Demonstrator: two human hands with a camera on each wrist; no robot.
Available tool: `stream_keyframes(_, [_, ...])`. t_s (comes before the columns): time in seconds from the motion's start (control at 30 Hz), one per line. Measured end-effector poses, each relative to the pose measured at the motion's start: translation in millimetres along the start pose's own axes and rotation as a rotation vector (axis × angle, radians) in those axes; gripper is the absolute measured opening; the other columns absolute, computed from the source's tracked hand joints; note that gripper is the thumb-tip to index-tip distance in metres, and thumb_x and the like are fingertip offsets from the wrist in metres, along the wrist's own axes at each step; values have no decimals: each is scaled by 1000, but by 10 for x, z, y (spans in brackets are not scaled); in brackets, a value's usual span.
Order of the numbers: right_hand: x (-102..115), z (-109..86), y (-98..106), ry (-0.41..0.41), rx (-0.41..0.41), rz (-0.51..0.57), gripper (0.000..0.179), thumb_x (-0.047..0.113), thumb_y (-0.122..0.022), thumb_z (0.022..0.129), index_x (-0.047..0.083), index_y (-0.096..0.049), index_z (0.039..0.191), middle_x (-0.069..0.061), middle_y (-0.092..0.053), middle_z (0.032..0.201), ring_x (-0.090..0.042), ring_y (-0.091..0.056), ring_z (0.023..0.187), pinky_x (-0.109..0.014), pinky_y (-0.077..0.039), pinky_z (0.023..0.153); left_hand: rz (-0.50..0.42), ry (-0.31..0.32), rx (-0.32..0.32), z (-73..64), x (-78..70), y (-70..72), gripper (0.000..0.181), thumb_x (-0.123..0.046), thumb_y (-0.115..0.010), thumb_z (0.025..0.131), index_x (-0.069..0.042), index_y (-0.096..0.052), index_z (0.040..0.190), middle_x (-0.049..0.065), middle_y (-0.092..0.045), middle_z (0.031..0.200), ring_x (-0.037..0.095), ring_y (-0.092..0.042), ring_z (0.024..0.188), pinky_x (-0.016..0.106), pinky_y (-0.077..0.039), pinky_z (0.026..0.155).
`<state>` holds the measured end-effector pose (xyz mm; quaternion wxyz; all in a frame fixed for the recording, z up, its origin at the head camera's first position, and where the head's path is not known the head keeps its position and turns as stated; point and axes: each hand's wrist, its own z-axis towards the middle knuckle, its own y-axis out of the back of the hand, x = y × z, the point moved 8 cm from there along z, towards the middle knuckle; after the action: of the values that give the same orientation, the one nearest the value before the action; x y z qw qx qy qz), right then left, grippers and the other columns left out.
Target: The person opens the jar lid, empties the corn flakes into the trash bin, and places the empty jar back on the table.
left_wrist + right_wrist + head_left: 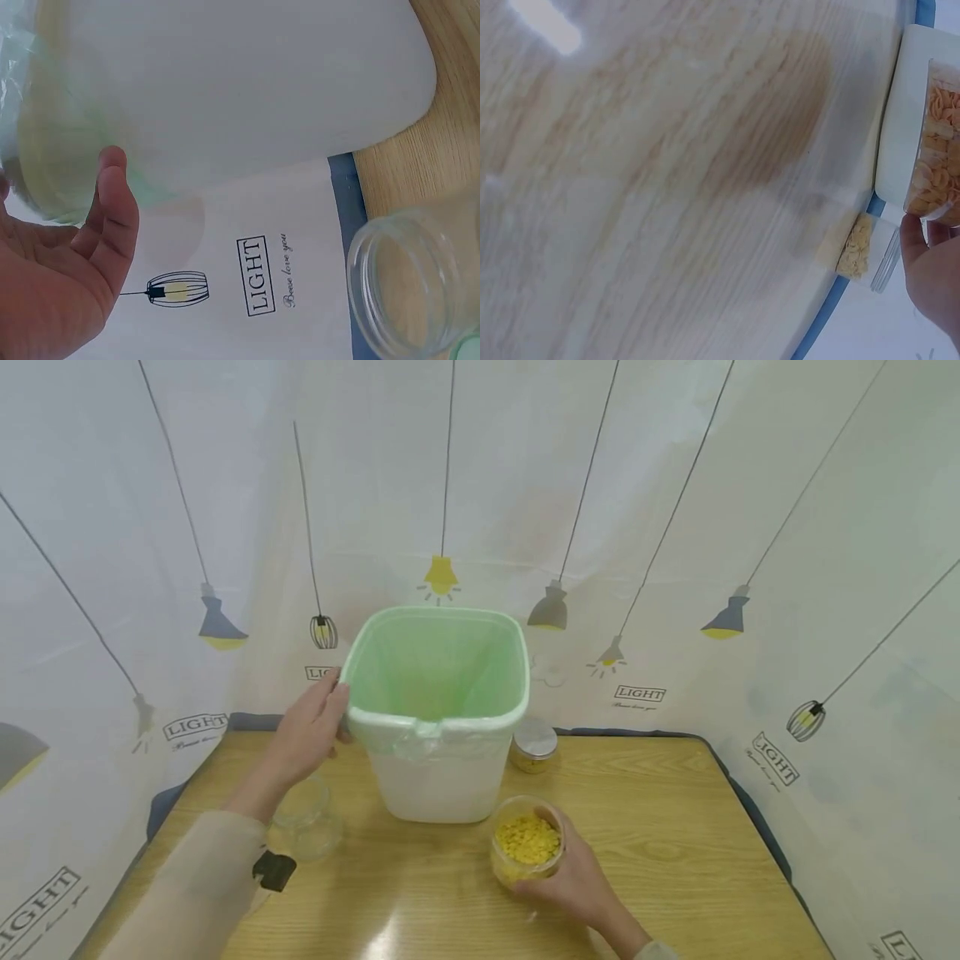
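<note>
A white bin [442, 785] stands on the table, lined with a pale green bag [420, 652] folded over its rim. My left hand [311, 727] grips the bin's rim at its left side; the left wrist view shows a finger [116, 199] bent against the bin wall [247, 82]. With its fingers round the side, my right hand [566, 868] holds an open clear jar [504, 868] of yellow flakes [528, 839], in front of the bin. In the right wrist view this jar [937, 157] is partly cut off by the frame edge.
An uncovered clear jar [303, 818], without visible contents, stands left of the bin near my left forearm. Behind at the right, a jar with a silver lid [536, 737] holds yellow flakes. Wooden table [645, 827]; a lamp-printed sheet [660, 552] hangs around it.
</note>
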<state>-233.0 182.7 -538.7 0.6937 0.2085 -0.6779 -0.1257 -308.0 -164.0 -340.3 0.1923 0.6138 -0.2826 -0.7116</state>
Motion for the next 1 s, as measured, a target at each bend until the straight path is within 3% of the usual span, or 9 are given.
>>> stream_keyframes(0.17, [26, 9, 73, 20, -25, -8, 116, 42, -96, 49, 28, -34, 146, 3, -45, 147, -22, -43, 138, -53, -31, 117, -73, 69, 26, 19, 42, -71, 63, -56, -23, 102, -31, -8, 157, 18, -58, 107, 30, -61, 88, 36, -56, 67])
stream_keyframes(0.33, [61, 6, 186, 27, -64, -14, 118, 37, -96, 50, 25, -32, 148, 0, -46, 147, -23, -43, 138, -52, -32, 116, -163, 116, 30, 34, 77, -142, 60, -48, -27, 103, -36, -3, 156, 21, -60, 101, 30, -62, 82, 38, -57, 67])
stream_keyframes(0.5, [99, 26, 324, 13, -106, -24, 117, 36, -95, 55, 20, -28, 150, -6, -43, 150, -27, -42, 138, -53, -34, 115, -227, 136, 16, 40, 77, -188, 59, -38, -28, 104, -30, -6, 157, 22, -60, 102, 28, -63, 77, 37, -58, 66])
stream_keyframes(0.7, [158, 59, 504, 6, -135, -61, 117, 41, -92, 59, 20, -24, 151, -7, -39, 152, -31, -39, 140, -55, -34, 115, -230, 146, 3, 49, 61, -215, 54, -31, -29, 102, -17, -21, 154, 20, -60, 107, 28, -62, 80, 36, -59, 68])
stream_keyframes(1.0, [535, 155, 897, 70, -229, -131, 115, 40, -89, 66, 13, -19, 154, -15, -36, 152, -35, -39, 138, -57, -38, 110, -214, 145, 2, 54, -1, -226, 52, -27, -30, 100, -10, -28, 148, 20, -59, 111, 29, -61, 83, 38, -59, 69])
